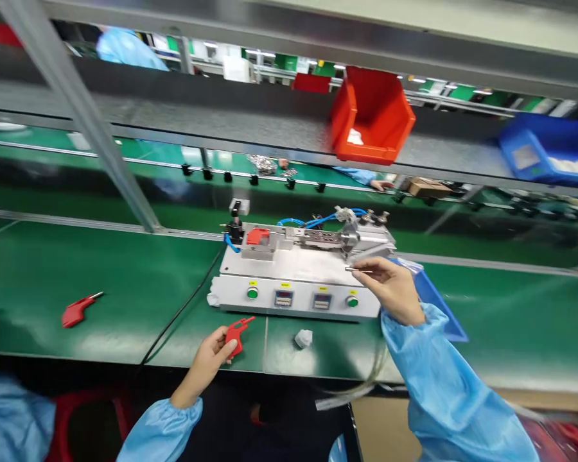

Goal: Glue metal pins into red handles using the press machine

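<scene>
In my left hand [210,359], near the bench's front edge, is a red pistol-shaped plastic body [237,335], its narrow end pointing up and right. My right hand [390,285] pinches a thin metal tube [350,269] above the right side of a white bench machine [298,264]. The machine's front carries green buttons and two small displays. Another red body [258,237] sits in the metal fixture on its left. A similar red piece with a metal tip [77,312] lies on the bench to the left.
A crumpled white wad [304,338] rests before the machine. Behind my right wrist is a blue tray [438,301]. A black cable [183,309] crosses the green bench. On the shelf above stand a red bin [373,122] and a blue bin [534,151]. A co-worker's hand [381,185] shows beyond.
</scene>
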Demonstrator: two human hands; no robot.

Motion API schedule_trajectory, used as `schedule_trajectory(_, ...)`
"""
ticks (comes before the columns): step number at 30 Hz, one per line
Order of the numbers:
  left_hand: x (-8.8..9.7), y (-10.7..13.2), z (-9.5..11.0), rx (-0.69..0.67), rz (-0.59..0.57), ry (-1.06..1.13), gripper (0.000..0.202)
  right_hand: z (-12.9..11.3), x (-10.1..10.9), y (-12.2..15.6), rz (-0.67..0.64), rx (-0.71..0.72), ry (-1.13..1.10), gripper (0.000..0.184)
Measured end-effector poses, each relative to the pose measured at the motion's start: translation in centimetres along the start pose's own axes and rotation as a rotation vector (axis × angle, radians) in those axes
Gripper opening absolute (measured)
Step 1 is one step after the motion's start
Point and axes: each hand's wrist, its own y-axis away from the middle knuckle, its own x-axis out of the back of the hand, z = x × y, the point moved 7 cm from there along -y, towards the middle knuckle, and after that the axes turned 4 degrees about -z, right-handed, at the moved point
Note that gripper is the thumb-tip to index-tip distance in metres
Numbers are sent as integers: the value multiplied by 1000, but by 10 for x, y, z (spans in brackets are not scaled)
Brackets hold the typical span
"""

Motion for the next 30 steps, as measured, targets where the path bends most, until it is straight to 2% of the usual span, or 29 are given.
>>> schedule_trajectory(3,-1,-5,4,-30,11,19,67,-26,-56,-39,-114,164,100,33)
schedule_trajectory(6,-2,-5,7,-52,4,25,65,-43,-108,-83,-139,279,248,15)
schedule_trajectory(8,-2,-4,8,-60,-5,29,63,-44,-134,-110,-152,291,376,10)
schedule_trajectory(10,-3,-3,9,-61,-14,30,62,-40,-151,-129,-183,281,463,11)
schedule_trajectory(13,-5,-2,10,-65,-22,25,61,-33,-162,-138,-219,287,509,15)
schedule_trajectory(19,-7,-2,10,-84,-47,7,53,-34,-169,-126,-248,458,627,30)
schedule_trajectory(26,-4,-2,6,-88,-63,18,51,-32,-171,-130,-255,438,622,32)
schedule_trajectory(30,-4,-4,5,-106,-60,18,52,-39,-191,-137,-340,432,667,28)
